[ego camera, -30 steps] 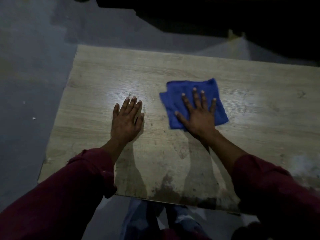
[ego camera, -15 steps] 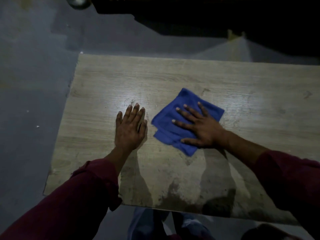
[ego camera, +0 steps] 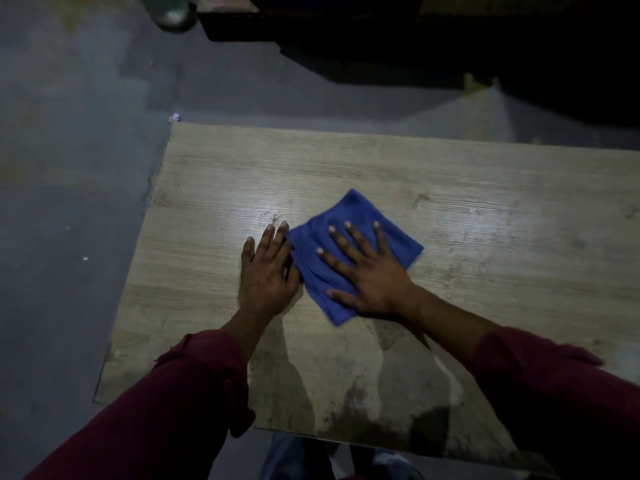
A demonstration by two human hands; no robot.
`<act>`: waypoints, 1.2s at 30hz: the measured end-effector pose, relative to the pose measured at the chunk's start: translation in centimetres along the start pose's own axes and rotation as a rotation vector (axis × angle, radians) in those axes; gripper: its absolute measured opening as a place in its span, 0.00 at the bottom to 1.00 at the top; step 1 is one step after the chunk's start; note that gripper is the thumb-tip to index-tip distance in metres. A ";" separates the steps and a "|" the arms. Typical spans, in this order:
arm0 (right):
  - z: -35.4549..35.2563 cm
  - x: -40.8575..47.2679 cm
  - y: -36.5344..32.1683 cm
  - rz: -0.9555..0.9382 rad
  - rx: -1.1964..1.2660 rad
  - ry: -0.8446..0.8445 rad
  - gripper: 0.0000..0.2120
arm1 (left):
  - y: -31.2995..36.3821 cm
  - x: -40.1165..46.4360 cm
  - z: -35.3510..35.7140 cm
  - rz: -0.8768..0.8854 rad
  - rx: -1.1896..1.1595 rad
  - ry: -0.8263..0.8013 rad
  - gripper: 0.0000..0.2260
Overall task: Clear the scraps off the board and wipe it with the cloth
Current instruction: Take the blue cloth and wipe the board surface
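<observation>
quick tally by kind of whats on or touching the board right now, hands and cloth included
hands: 2, left hand flat on the board, right hand flat on the cloth
blue cloth: 1
scraps on the board: 0 that I can make out in this dim light
total: 3

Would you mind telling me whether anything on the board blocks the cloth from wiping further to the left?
Yes: the left hand rests flat on the board, touching the blue cloth's left edge. The right hand presses the cloth flat. Beyond the left hand, nothing visible blocks it.
</observation>
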State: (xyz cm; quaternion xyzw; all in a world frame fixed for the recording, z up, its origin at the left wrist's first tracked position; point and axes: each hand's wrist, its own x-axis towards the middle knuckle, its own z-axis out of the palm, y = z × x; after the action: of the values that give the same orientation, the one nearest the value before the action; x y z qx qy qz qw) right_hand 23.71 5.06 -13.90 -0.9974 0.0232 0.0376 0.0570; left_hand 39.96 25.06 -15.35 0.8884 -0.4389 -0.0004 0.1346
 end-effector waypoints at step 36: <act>-0.6 6.3 6.3 0.352 0.004 -0.006 0.39 | 0.3 0.5 -0.4 -0.040 0.041 -0.029 0.24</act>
State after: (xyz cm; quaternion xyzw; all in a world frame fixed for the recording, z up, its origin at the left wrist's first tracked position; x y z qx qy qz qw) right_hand 29.74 -1.49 -14.49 -0.9777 0.1973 0.0501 0.0514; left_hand 40.06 24.59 -14.88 0.8994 -0.4231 -0.0068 0.1101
